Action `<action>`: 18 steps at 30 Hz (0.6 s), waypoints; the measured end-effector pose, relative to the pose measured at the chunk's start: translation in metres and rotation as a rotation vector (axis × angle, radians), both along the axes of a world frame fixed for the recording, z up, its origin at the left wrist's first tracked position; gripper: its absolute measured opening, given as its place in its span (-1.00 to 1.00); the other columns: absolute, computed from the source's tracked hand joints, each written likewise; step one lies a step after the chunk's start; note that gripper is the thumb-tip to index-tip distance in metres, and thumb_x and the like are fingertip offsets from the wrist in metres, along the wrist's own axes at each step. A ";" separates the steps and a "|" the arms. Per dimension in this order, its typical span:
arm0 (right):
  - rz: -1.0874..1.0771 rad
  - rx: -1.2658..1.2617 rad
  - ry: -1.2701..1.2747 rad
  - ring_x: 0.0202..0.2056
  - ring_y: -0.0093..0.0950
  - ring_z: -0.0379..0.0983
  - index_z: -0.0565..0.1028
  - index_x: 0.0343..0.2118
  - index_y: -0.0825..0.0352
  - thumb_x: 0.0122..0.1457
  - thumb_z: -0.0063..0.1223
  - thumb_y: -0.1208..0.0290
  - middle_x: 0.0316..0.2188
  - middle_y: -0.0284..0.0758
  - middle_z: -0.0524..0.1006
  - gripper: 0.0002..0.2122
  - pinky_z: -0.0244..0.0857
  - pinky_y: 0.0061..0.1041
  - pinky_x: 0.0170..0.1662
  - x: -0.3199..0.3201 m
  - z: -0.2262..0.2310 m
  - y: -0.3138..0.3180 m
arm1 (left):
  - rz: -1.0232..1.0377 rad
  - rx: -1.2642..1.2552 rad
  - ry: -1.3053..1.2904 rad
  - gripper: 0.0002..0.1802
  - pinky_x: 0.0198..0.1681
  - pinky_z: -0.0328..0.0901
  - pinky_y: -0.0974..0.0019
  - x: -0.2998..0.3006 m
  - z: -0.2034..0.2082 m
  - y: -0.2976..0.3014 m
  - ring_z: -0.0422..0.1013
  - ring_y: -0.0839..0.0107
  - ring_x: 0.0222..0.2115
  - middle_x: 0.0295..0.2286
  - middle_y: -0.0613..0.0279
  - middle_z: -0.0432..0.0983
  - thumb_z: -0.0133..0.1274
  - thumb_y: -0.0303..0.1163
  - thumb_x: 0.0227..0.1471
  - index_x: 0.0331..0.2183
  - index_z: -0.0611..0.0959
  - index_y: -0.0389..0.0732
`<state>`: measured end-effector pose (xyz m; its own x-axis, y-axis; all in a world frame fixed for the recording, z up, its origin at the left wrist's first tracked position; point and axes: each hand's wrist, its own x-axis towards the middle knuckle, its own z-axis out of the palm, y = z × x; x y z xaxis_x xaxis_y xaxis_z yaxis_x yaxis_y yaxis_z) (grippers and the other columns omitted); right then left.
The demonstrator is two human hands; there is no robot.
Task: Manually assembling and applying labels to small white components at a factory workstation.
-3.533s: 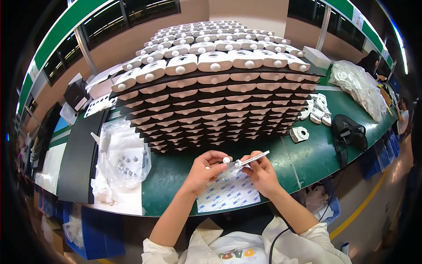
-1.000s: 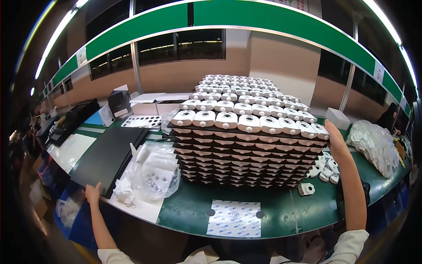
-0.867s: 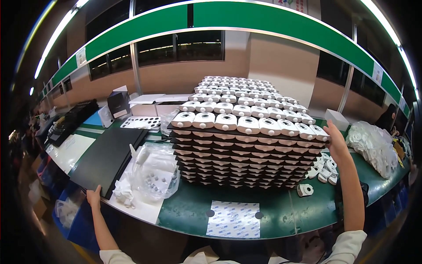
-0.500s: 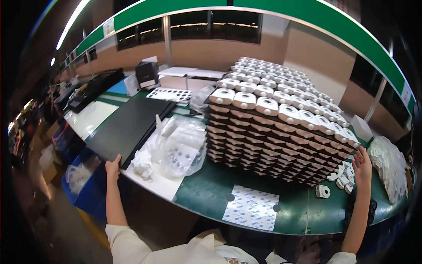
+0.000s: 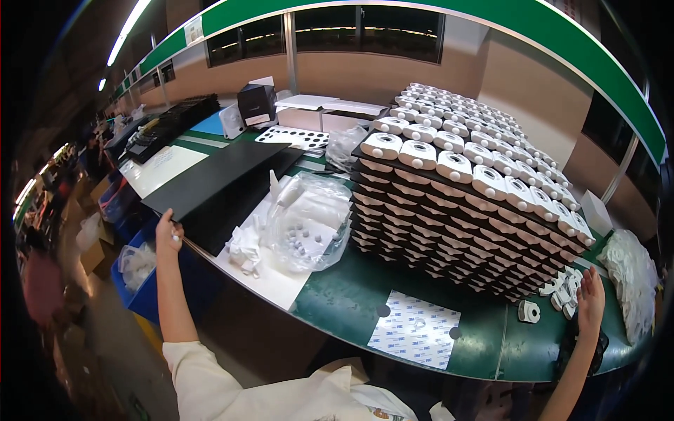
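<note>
My left hand (image 5: 169, 233) grips the near left corner of a thin black sheet (image 5: 225, 179), fingers curled round its edge. That sheet is raised and tilted over another black sheet (image 5: 242, 210) lying on the bench. A small pale spot shows at the curled fingers; I cannot make out what it is. My right hand (image 5: 591, 298) is open and holds nothing, its fingers stretched upward. It is beside loose white plastic housings (image 5: 562, 291), right of a tall stack of black layers and white housings (image 5: 463, 210). One single housing (image 5: 529, 311) lies apart in front.
A clear plastic bag (image 5: 309, 224) with small round pieces rests on white board. A printed white sheet (image 5: 415, 330) lies near the front edge. Bundled clear plastic (image 5: 628, 281) is at the right; a blue bin (image 5: 137, 291) stands below left. White boxes (image 5: 302, 116) are behind.
The top black sheet has been lifted at its near left corner by my left hand, parting from the one below. My right hand has moved down, away from the stack's corner. The view has shifted.
</note>
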<state>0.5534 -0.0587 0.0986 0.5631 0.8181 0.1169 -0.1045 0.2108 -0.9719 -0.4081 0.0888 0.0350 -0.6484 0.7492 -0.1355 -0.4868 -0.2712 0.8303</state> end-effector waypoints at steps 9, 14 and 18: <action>-0.086 -0.001 -0.053 -0.25 -0.68 0.22 0.33 -0.02 0.19 0.15 -0.06 0.21 -0.21 -0.51 0.38 -0.65 0.09 -0.60 -0.17 -0.013 0.022 -0.012 | 0.110 0.384 0.070 -0.83 -0.79 0.01 0.55 0.019 0.044 -0.016 0.25 0.59 -0.73 -0.56 0.40 0.46 -0.01 -0.21 0.00 -0.43 0.53 -0.09; -0.140 0.065 -0.037 -0.33 -0.73 0.29 0.35 -0.08 0.18 0.17 -0.09 0.25 -0.29 -0.53 0.42 -0.72 0.20 -0.67 -0.29 -0.021 0.037 -0.014 | 0.067 0.534 -0.002 -0.70 -0.79 -0.05 0.53 0.070 0.076 -0.029 0.03 0.61 -0.78 -0.73 0.36 0.16 -0.02 -0.17 0.04 -0.54 0.44 -0.19; -0.167 0.053 -0.060 -0.35 -0.73 0.31 0.36 -0.12 0.19 0.18 -0.10 0.26 -0.33 -0.51 0.43 -0.76 0.21 -0.68 -0.31 -0.034 0.047 -0.018 | -0.042 0.638 0.046 -0.73 -0.78 -0.05 0.53 0.100 0.087 -0.010 0.05 0.61 -0.77 -0.70 0.35 0.18 -0.06 -0.22 0.07 -0.51 0.44 -0.22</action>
<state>0.5192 -0.0764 0.1460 0.6812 0.7057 0.1946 -0.0062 0.2714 -0.9625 -0.3078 0.0788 0.1223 -0.6108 0.6983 0.3731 -0.4757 -0.7004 0.5320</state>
